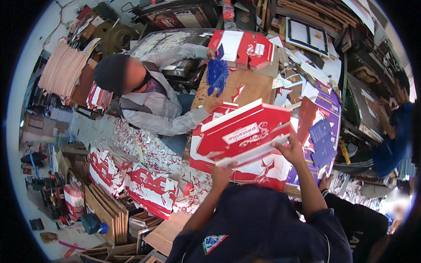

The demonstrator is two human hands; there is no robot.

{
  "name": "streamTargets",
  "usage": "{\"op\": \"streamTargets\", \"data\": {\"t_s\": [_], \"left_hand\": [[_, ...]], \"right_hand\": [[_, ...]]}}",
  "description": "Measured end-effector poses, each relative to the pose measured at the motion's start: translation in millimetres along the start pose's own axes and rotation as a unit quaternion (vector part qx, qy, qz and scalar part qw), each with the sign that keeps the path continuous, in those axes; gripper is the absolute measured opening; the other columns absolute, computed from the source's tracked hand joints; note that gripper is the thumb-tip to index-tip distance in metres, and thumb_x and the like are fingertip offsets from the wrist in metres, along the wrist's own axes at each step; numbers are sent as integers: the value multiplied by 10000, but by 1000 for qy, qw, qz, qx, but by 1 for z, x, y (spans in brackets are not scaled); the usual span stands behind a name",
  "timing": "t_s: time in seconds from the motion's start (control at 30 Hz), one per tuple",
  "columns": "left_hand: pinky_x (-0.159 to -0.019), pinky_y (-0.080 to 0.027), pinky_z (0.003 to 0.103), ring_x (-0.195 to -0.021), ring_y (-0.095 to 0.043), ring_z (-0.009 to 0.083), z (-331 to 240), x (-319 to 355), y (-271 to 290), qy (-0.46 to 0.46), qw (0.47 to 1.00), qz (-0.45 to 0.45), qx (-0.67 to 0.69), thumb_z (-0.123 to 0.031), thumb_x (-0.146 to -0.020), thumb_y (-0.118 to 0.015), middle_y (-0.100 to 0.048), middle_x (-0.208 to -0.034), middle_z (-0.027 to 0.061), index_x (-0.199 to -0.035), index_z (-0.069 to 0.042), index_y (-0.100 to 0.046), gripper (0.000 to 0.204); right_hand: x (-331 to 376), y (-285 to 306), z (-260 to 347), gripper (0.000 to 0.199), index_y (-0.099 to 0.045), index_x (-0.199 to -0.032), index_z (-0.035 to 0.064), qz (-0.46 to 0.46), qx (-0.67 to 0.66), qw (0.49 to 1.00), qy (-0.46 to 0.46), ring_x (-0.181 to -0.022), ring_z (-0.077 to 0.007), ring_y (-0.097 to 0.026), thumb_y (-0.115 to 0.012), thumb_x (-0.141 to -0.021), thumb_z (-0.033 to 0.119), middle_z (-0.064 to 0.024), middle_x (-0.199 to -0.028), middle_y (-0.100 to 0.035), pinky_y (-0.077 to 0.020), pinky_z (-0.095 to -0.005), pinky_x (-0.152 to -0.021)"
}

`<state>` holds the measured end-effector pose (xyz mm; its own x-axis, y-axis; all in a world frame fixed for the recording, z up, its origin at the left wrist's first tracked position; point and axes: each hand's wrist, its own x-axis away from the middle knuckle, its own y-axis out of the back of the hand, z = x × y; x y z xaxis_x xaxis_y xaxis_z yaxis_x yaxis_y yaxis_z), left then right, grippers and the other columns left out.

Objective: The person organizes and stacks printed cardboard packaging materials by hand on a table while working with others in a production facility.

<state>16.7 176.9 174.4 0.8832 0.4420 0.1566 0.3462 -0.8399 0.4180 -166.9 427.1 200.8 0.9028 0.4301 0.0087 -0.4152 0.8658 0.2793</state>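
A thick stack of red and white die-cut cardboard blanks (250, 129) is tilted up over the table in front of me. My left hand (222, 174) grips its near left corner, the fingers partly hidden by the cardboard. At the near right edge, my right hand (288, 150) is closed on the same stack. Beneath it lie more red and white printed sheets (274, 170) with jagged white cut-outs. Just right of my right hand is a dark blue cardboard piece (321, 142) on a purple printed sheet (328, 98).
Across the table's left side, a person in a cap (164, 87) handles a blue cut piece (217, 74). Another red stack (252, 49) lies at the table's far end. Paper scraps (127, 136) cover the floor at left. A person in blue (397, 127) is at far right.
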Motion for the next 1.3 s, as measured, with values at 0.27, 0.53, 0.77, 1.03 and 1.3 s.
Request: {"op": "streamTargets", "data": {"t_s": [0.27,0.53,0.77,1.03,1.3], "left_hand": [[-841,-501,349,-906,-660,199,29,67,-17,119,975,10,187,-300,-944,-694,-714,-966,114,-1070,43,-666,367],[-884,-515,331,-1023,-667,227,-8,70,-13,164,965,195,67,-318,-901,-747,-692,-1105,158,-1232,15,-575,500],[-1028,-423,481,-1202,-551,350,-111,59,62,-257,926,-197,-195,-320,-871,-747,-584,-1278,183,-1289,-40,-541,543],[-932,-446,470,-1058,-606,274,-110,8,66,-221,894,-27,-388,-289,-851,-683,-625,-1113,125,-1129,-63,-604,367],[-639,-492,390,-705,-659,239,-90,-8,62,-265,896,-21,-357,-172,-838,-635,-642,-765,58,-837,-97,-588,88]], "right_hand": [[-9,-22,124,478,-577,-1033,11,170,199,960,99,-796,-335,-651,-846,-764,300,-174,-843,-621,-504,-424,-687],[-26,-45,201,289,-560,-918,50,251,390,844,268,-824,-330,-639,-754,-739,167,-133,-843,-615,-504,-451,-688],[-22,-71,173,177,-580,-923,82,242,496,766,331,-848,-273,-634,-653,-765,111,-70,-854,-593,-511,-424,-708],[-7,-92,136,234,-641,-1010,126,260,509,753,326,-884,-234,-611,-650,-777,149,-33,-929,-632,-467,-408,-767],[-12,-44,163,470,-645,-1094,103,148,396,861,283,-971,-287,-619,-852,-685,207,-74,-996,-648,-442,-446,-888]]}}
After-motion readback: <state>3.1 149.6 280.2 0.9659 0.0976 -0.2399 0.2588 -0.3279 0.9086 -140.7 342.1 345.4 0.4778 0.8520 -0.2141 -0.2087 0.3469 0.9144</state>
